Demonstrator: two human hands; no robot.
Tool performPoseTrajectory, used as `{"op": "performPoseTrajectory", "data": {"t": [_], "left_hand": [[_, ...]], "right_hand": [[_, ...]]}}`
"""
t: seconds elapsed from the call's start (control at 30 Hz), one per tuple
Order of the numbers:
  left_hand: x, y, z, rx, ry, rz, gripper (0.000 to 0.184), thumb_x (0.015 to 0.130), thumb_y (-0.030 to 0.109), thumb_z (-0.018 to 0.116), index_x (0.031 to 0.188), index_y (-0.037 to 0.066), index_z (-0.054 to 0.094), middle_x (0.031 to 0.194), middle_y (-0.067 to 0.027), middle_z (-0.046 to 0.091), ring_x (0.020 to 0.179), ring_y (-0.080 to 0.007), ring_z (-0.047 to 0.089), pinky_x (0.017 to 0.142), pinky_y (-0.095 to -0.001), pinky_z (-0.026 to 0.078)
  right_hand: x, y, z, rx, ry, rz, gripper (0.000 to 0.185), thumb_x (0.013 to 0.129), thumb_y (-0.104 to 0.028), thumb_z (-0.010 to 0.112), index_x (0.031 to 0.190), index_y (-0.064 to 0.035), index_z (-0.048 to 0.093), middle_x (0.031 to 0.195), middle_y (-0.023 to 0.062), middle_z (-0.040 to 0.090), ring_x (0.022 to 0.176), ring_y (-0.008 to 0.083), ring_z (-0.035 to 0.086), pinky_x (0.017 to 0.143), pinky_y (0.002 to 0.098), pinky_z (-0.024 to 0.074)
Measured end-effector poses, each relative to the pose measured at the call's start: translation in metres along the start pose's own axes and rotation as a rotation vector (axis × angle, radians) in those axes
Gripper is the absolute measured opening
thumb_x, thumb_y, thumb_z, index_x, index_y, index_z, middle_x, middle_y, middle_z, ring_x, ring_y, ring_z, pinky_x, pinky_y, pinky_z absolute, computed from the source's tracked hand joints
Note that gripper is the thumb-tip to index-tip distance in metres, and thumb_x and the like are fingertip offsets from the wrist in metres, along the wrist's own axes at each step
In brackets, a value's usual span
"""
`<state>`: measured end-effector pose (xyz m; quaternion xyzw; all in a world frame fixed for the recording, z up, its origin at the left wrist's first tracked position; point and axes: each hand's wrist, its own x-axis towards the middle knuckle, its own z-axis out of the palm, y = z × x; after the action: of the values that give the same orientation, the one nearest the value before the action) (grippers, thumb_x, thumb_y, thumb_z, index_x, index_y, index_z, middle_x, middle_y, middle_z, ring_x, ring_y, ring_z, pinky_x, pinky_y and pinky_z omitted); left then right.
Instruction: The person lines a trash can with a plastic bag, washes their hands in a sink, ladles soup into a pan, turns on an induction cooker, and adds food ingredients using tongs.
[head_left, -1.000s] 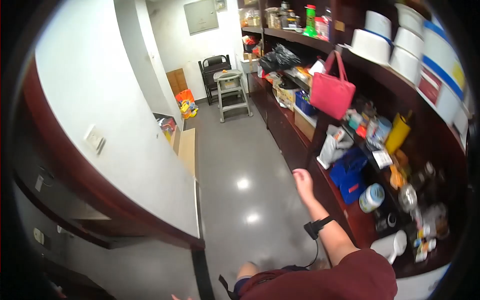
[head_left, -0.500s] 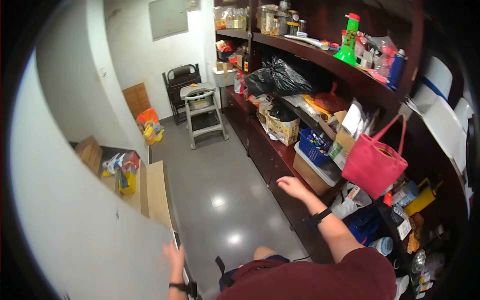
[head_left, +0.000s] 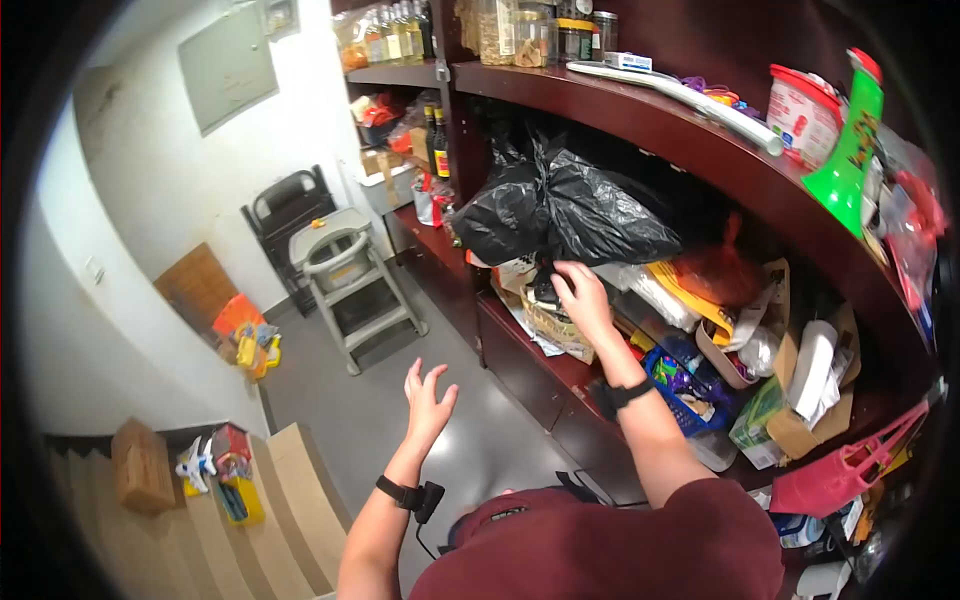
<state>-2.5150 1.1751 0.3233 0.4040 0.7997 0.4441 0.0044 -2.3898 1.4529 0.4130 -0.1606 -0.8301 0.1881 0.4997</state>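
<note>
My left hand (head_left: 430, 402) is raised over the grey floor with its fingers spread, holding nothing. Reaching toward the shelf, my right hand (head_left: 582, 298) has its fingers stretched out and nothing visible in them. It appears in front of a patterned cardboard box (head_left: 562, 328) and just below a large black plastic bag (head_left: 600, 205); whether it touches either, I cannot tell. A blue basket (head_left: 684, 407) with small colourful packs stands to the right, partly behind my right forearm. Each wrist wears a black band.
A grey high chair (head_left: 345, 265) and a folded black chair (head_left: 285, 215) stand by the far wall. Steps at lower left hold a cardboard box (head_left: 143, 467) and toys. The upper shelf bears jars (head_left: 535, 38) and a green horn-shaped object (head_left: 850, 150). A pink bag (head_left: 830, 480) hangs at lower right.
My view has moved closer to the shelf and the far wall. My right hand has come up beside the black bag and box. My left hand has risen from beside the white wall, fingers spread.
</note>
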Motion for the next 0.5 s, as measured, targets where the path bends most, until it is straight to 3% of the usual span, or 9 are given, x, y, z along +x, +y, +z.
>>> {"op": "performPoseTrajectory", "data": {"t": [0.13, 0.27, 0.3, 0.33, 0.4, 0.5], "left_hand": [[0.106, 0.007, 0.007, -0.116, -0.029, 0.118, 0.04, 0.075, 0.019, 0.062, 0.112, 0.012, 0.049, 0.134, -0.0208, 0.024, 0.124, -0.0393, 0.019, 0.1, -0.0464, 0.023], [0.208, 0.018, 0.029, -0.192, -0.146, 0.37, 0.041, 0.075, 0.017, 0.061, 0.114, 0.012, 0.048, 0.133, -0.0191, 0.025, 0.125, -0.0382, 0.02, 0.1, -0.0456, 0.023], [0.232, 0.015, 0.041, -0.233, -0.148, 0.463, 0.042, 0.075, 0.014, 0.06, 0.114, 0.011, 0.048, 0.133, -0.0186, 0.026, 0.125, -0.0378, 0.021, 0.1, -0.0453, 0.022], [0.254, 0.019, 0.045, -0.276, -0.168, 0.536, 0.043, 0.074, 0.012, 0.06, 0.115, 0.011, 0.047, 0.133, -0.0178, 0.027, 0.125, -0.0374, 0.021, 0.101, -0.0447, 0.023], [0.295, 0.019, 0.062, -0.338, -0.196, 0.654, 0.043, 0.074, 0.01, 0.06, 0.115, 0.01, 0.047, 0.132, -0.017, 0.029, 0.125, -0.0364, 0.022, 0.101, -0.0439, 0.023], [0.346, 0.039, 0.073, -0.464, -0.203, 0.844, 0.043, 0.073, 0.008, 0.059, 0.115, 0.007, 0.047, 0.128, -0.0161, 0.036, 0.123, -0.0358, 0.027, 0.1, -0.0428, 0.025]], "right_hand": [[0.082, 0.002, 0.056, -0.552, 0.172, -0.024, 0.06, 0.071, -0.02, 0.065, 0.122, -0.0029, 0.04, 0.118, 0.0173, 0.043, 0.108, 0.0319, 0.041, 0.091, 0.0401, 0.0348], [0.109, 0.044, 0.078, -0.68, 0.212, 0.086, 0.053, 0.071, -0.011, 0.062, 0.12, -0.0037, 0.043, 0.092, 0.0121, 0.053, 0.088, 0.0283, 0.048, 0.079, 0.0368, 0.04], [0.109, 0.052, 0.078, -0.478, 0.292, 0.081, 0.043, 0.071, -0.005, 0.059, 0.113, -0.0031, 0.05, 0.077, 0.0099, 0.052, 0.076, 0.0283, 0.049, 0.072, 0.0358, 0.0412], [0.107, 0.053, 0.071, -0.44, 0.311, 0.07, 0.033, 0.073, -0.003, 0.058, 0.106, -0.0018, 0.054, 0.076, 0.0074, 0.055, 0.073, 0.0218, 0.052, 0.07, 0.0319, 0.0419], [0.099, 0.047, 0.067, -0.041, 0.439, 0.367, 0.024, 0.078, -0.002, 0.056, 0.102, -0.0017, 0.056, 0.081, 0.0034, 0.057, 0.075, 0.0137, 0.052, 0.07, 0.027, 0.0417], [0.085, 0.037, 0.036, 0.445, 0.731, 0.462, 0.015, 0.082, -0.002, 0.054, 0.096, -0.0034, 0.057, 0.087, -0.0001, 0.057, 0.079, 0.0083, 0.05, 0.072, 0.0214, 0.0394]]}}
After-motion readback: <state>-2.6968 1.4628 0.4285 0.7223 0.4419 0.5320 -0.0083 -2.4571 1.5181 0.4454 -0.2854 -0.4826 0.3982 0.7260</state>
